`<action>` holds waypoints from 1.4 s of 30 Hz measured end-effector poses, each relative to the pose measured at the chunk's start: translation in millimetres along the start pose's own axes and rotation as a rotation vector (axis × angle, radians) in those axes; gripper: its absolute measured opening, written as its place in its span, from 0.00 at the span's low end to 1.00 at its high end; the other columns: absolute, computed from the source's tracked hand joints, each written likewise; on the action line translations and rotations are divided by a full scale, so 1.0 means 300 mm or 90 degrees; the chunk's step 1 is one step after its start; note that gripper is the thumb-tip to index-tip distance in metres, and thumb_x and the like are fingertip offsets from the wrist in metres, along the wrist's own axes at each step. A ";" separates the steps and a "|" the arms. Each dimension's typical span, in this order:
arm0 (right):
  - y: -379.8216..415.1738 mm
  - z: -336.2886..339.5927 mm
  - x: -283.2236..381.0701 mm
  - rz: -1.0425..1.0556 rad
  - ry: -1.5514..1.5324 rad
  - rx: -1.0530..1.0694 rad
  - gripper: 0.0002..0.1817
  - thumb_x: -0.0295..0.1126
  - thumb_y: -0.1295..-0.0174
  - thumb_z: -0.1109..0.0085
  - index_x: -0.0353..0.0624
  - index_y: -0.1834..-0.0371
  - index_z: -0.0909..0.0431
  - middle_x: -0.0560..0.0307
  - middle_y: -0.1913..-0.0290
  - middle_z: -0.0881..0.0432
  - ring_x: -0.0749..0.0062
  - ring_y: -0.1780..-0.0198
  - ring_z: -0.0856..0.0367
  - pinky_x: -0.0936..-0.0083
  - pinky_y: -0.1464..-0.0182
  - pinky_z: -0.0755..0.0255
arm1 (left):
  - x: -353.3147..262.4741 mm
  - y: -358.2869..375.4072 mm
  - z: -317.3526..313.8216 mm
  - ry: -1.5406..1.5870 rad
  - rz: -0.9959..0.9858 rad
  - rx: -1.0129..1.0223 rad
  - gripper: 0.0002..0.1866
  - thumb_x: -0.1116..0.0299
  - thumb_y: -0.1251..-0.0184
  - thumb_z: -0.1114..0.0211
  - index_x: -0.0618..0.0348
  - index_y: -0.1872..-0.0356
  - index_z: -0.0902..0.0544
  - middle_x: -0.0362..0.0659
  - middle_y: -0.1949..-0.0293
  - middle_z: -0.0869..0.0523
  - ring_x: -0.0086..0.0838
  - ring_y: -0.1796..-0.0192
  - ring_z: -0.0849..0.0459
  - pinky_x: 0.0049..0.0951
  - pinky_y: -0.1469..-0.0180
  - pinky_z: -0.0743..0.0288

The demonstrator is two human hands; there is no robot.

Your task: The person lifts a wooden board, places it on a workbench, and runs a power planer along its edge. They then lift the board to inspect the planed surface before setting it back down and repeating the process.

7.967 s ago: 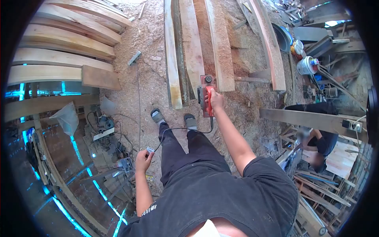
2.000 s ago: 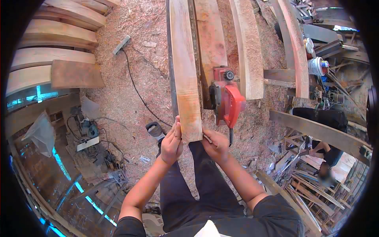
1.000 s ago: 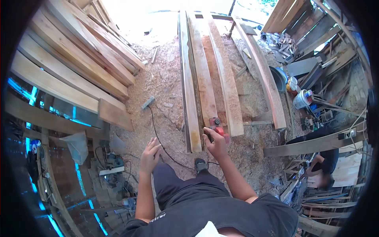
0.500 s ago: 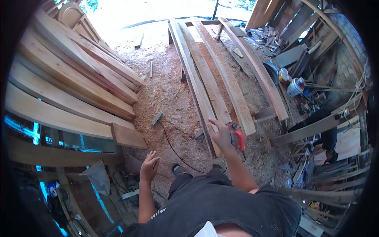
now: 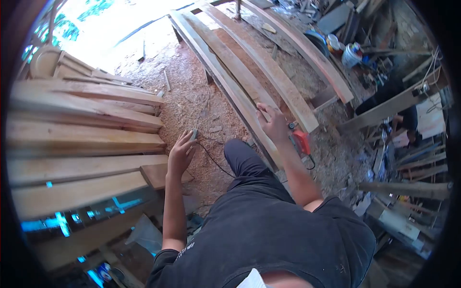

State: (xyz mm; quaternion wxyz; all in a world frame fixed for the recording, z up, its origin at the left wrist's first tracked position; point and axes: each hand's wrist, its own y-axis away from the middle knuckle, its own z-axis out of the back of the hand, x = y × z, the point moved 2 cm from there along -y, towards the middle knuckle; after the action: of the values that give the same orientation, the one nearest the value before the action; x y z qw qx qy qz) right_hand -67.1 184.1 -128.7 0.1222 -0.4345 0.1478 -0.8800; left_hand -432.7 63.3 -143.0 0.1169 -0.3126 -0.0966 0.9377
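Observation:
My left hand point(image 5: 179, 154) hangs low over the shavings-covered ground, its fingers loosely stretched and nothing seen in them. Just past its fingertips lies a small grey block point(image 5: 194, 134) joined to a black cord point(image 5: 214, 161); the fingers partly overlap it in this view. My right hand point(image 5: 272, 124) is over the near ends of the long planks, fingers half bent and apart, holding nothing. Beside that wrist, a red power tool that looks like an electric planer point(image 5: 301, 142) rests by the near end of a plank point(image 5: 240, 74), partly hidden by my forearm.
Thick timber beams point(image 5: 91, 139) are stacked on the left, their ends towards me. Another long board point(image 5: 307, 48) lies further right on the supports. A white bucket point(image 5: 352, 56) and scrap wood stand beyond it. At far right, a person point(image 5: 408, 122) bends down behind a beam.
My body has leaned and stepped forward to the left, one knee now raised into view. My left hand has come to the grey block; the view has turned, and my right hand stays over the planks.

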 end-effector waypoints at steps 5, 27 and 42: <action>-0.222 -0.191 -0.148 -0.023 -0.019 -0.033 0.17 0.33 0.29 0.30 0.40 0.40 0.12 0.41 0.46 0.07 0.45 0.43 0.08 0.59 0.41 0.15 | 0.153 -0.493 -0.061 0.020 -0.084 0.114 0.15 0.71 0.30 0.25 0.57 0.44 0.09 0.52 0.27 0.16 0.52 0.20 0.25 0.49 0.20 0.28; -0.977 -1.069 -0.734 -0.403 0.080 -0.020 0.38 0.40 0.44 0.17 0.37 0.31 0.20 0.41 0.37 0.13 0.43 0.36 0.14 0.52 0.31 0.22 | 1.029 -2.081 -0.761 -0.107 -0.296 0.614 0.52 0.73 0.45 0.18 0.59 0.16 0.33 0.54 0.14 0.36 0.50 0.12 0.39 0.47 0.13 0.38; -1.195 -1.406 -0.796 -0.552 0.223 0.096 0.35 0.35 0.57 0.14 0.44 0.42 0.18 0.51 0.49 0.15 0.48 0.42 0.15 0.49 0.39 0.21 | 1.356 -2.485 -1.031 -0.153 -0.596 0.919 0.51 0.59 0.52 0.14 0.51 0.21 0.24 0.52 0.24 0.20 0.50 0.24 0.21 0.52 0.21 0.28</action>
State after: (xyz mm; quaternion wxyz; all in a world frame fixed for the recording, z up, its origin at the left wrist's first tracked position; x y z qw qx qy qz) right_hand -294.5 663.2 -415.4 -0.2522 -0.2913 -0.0932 -0.9181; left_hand -442.0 921.8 -425.9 0.6492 0.0109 0.3919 0.6518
